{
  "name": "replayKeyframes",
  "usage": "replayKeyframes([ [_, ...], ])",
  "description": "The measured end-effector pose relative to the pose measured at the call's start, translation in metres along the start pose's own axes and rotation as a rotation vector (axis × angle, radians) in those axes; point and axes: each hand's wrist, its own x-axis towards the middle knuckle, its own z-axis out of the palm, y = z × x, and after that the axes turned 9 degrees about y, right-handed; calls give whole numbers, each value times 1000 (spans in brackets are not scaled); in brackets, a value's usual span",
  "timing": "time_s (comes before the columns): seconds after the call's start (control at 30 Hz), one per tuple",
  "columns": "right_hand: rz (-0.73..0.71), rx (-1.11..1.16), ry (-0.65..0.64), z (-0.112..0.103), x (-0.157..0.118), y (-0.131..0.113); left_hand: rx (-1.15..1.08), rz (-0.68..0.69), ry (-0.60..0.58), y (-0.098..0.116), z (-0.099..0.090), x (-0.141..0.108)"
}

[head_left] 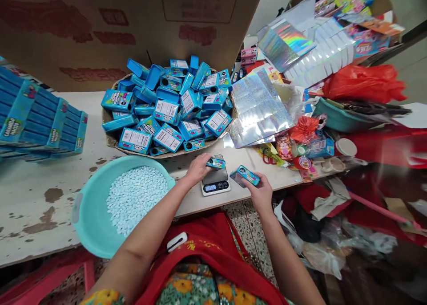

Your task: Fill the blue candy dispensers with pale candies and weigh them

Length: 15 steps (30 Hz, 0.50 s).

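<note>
My left hand (199, 167) is closed on one end of a small blue candy tin (216, 163), over the metal plate of a digital kitchen scale (216, 188). Whether the tin rests on the plate I cannot tell. The scale's display is lit. To the right of the scale, my right hand (262, 191) grips a second blue tin (248, 175), held tilted above the table edge. Left of my left forearm stands a turquoise plastic basin (91, 198) with many pale blue candies (136, 193) in it.
Behind the scale, a cardboard tray (115, 151) is heaped with blue tins. Stacked blue display boxes (40, 113) stand at the left, and a large carton (133, 33) at the back. Shiny silver sheets (258, 109), a red plastic bag (365, 84) and a teal tub (336, 117) crowd the right.
</note>
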Motion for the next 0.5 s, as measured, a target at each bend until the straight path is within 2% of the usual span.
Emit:
replayKeyframes([
  [0.1, -38, 35, -55, 32, 9, 7, -5, -27, 106, 1, -17, -9],
  [0.2, -78, 15, -145, 65, 9, 13, -36, -51, 196, 18, -51, -31],
  [0.27, -117, -24, -190, 79, 6, 13, -94, -126, 239, 33, -74, -47],
  [0.33, -236, -99, -172, 83, -2, 5, -181, -240, 294, 46, -95, -61],
  [0.43, -544, -192, -123, 83, -23, -23, -281, -345, 355, 54, -117, -84],
  [0.47, -621, -193, -174, 85, -34, -35, -292, -352, 356, 54, -122, -92],
  [0.5, -656, -183, -281, 89, -46, -47, -301, -355, 347, 53, -126, -100],
])
